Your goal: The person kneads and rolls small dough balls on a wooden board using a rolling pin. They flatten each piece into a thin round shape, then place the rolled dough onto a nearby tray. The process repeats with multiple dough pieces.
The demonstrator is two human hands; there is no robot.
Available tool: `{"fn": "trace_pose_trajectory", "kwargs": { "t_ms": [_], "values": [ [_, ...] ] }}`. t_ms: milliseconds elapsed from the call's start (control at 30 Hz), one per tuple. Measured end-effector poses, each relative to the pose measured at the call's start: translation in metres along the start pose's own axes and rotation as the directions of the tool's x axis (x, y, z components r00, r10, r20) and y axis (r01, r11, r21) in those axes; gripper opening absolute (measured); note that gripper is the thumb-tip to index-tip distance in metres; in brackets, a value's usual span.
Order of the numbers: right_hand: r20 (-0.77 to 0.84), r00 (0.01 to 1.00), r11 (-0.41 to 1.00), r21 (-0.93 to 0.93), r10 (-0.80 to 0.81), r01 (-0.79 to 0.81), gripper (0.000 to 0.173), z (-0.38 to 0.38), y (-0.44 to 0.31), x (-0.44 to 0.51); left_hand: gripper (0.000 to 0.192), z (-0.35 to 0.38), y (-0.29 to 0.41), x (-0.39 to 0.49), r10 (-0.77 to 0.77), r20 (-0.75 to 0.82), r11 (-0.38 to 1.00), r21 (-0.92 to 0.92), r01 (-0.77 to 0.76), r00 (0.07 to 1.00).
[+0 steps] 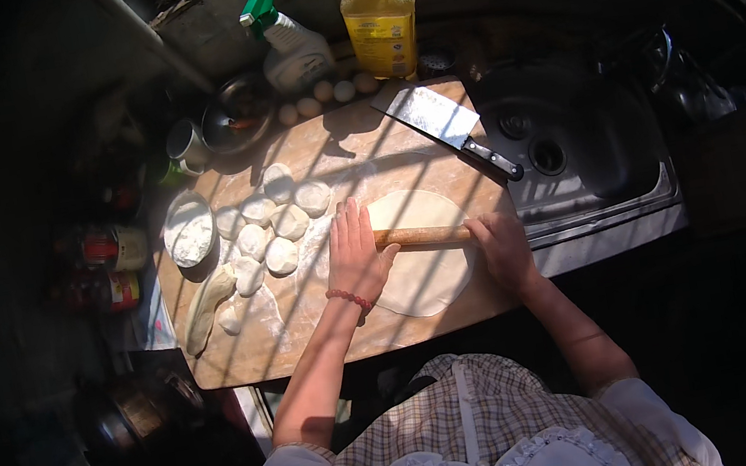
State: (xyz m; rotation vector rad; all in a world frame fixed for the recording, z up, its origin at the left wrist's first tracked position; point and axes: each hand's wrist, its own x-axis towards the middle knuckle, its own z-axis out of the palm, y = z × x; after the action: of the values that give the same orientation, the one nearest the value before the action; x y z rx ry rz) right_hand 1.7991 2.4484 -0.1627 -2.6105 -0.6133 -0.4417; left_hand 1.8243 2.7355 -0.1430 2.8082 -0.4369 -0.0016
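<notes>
A wooden rolling pin (pixel 422 235) lies across a flat round sheet of dough (pixel 424 283) on a floured wooden board (pixel 390 346). My left hand (pixel 356 257), a red bead bracelet at its wrist, rests with extended fingers over the pin's left end. Curled fingers of my right hand (pixel 501 246) hold the pin's right end. Several floured dough pieces (pixel 281 256) sit left of my left hand, beside a long dough roll (pixel 207 312) and a bowl of flour (pixel 190 235).
A cleaver (pixel 431 116) lies at the board's upper right, its handle towards the steel sink (pixel 575 130). Behind the board stand several eggs (pixel 309 106), a spray bottle (pixel 295 53), a yellow pump bottle (pixel 382 29), a dark bowl (pixel 239 119) and a cup (pixel 184 142).
</notes>
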Motion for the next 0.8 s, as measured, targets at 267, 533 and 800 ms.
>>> {"fn": "trace_pose_trajectory", "kwargs": {
  "t_ms": [267, 533, 800],
  "values": [
    [-0.105, 0.991, 0.985, -0.139, 0.088, -0.103, 0.037, 0.017, 0.017, 0.035, 0.092, 0.019, -0.013, 0.090, 0.016, -0.040, 0.999, 0.044, -0.014, 0.999],
    [-0.019, 0.993, 0.991, -0.065, 0.117, -0.118, 0.041, 0.007, 0.001, 0.006, 0.095, 0.011, 0.002, 0.066, 0.092, -0.017, 0.993, 0.074, -0.090, 0.996],
    [-0.186, 0.979, 0.980, -0.165, 0.077, -0.109, 0.048, 0.029, 0.033, 0.060, 0.094, 0.040, 0.002, 0.180, -0.063, -0.184, 0.982, 0.165, 0.094, 0.981]
  ]
}}
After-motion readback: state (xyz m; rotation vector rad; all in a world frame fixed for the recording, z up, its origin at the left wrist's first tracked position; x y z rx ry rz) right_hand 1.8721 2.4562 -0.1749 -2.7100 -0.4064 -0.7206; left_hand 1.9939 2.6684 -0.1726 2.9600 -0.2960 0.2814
